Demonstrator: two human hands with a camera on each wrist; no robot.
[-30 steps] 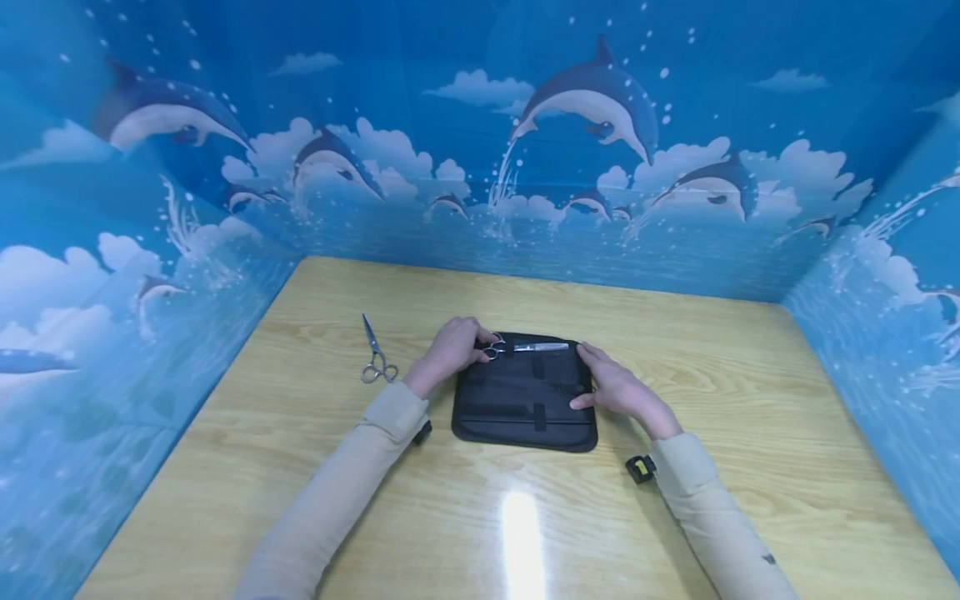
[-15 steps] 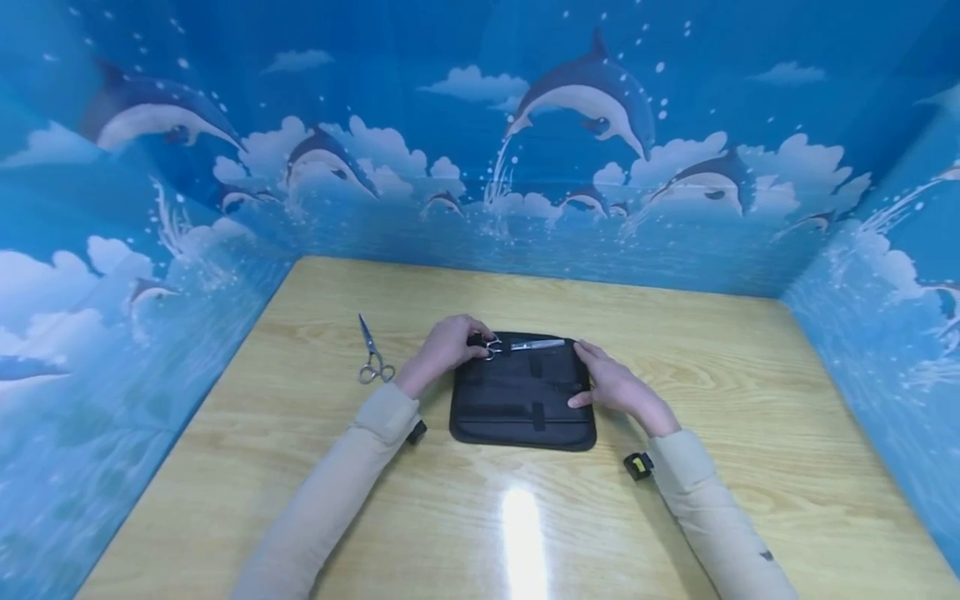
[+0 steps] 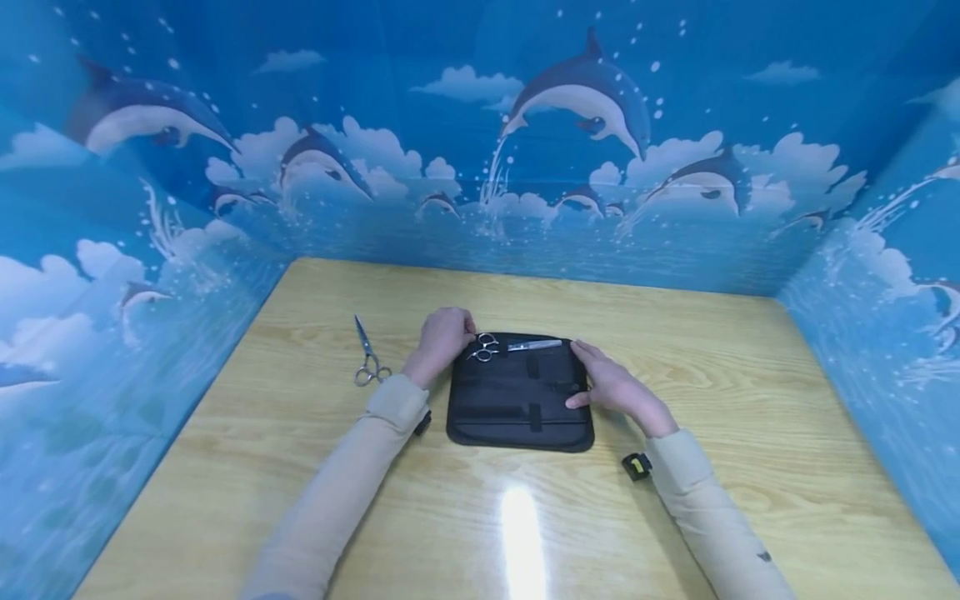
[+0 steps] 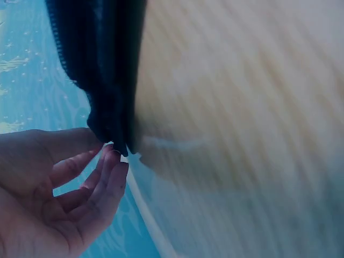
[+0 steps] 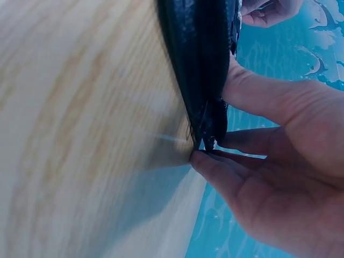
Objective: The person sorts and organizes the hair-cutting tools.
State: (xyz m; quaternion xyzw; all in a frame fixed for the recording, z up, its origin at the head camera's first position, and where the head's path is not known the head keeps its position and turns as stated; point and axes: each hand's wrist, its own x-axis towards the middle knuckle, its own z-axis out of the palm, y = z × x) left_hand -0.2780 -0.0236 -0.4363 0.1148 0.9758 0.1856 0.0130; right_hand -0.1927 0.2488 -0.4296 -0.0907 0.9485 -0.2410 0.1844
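A black scissors case (image 3: 491, 392) lies opened flat on the table, with straps and pockets on its inner face. Silver thinning scissors (image 3: 534, 345) sit along its far side, handle rings to the left, a strap over their middle. My left hand (image 3: 444, 335) is at the far left corner; in the left wrist view its thumb and fingertips pinch the dark edge of the case (image 4: 105, 54). At the right side my right hand (image 3: 618, 388) grips the case, thumb on the inner face and fingers round the far corner, as the right wrist view shows.
A second pair of scissors (image 3: 367, 348) lies loose on the wooden table (image 3: 420, 517), left of my left hand, points away from me. Walls with a dolphin print (image 3: 465, 242) close off the table's back and sides.
My left hand has let go of the thinning scissors' handle rings and moved left to the case's far left corner. The right hand keeps its place on the case.
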